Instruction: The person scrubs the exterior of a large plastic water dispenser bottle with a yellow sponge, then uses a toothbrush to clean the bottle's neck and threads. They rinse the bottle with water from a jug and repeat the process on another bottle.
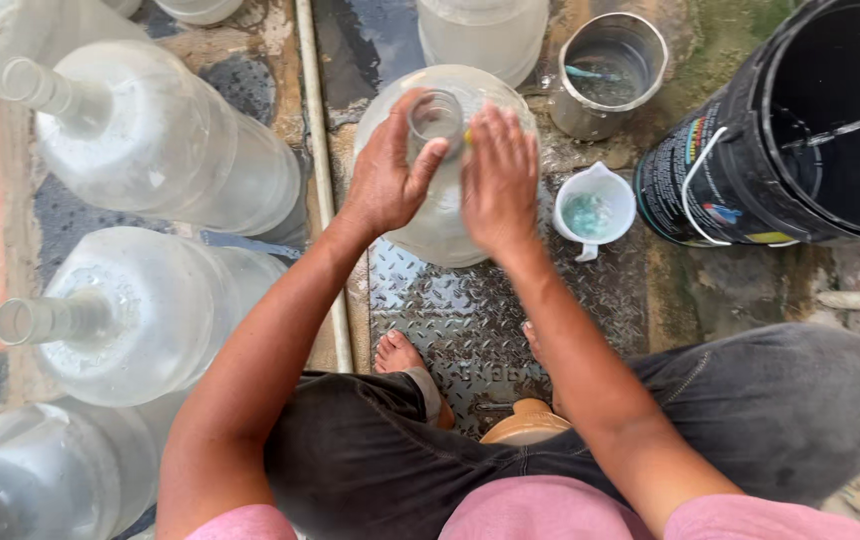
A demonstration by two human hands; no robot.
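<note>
- Down the left side of the frame we see three large clear water jugs lying tilted: one at upper left (150, 140), one at middle left (130, 315), one at lower left (40, 480).
- A pale pipe (322, 180) runs top to bottom just right of them.
- At upper centre our left hand (390, 170) is clenched around the neck of the upright clear jug (430, 225), thumb against the open mouth.
- That jug stands on the ridged metal floor plate (450, 320), just above our bare feet.
- Our right hand (500, 180) lies flat, fingers together, against the right side of the jug's neck and shoulder; we cannot tell whether it grips anything.
- Just right of it sits a small white cup (590, 212) with bluish liquid.
- Above the cup stands a metal can (610, 75).
- At upper right is a big black bucket (800, 130).
</note>
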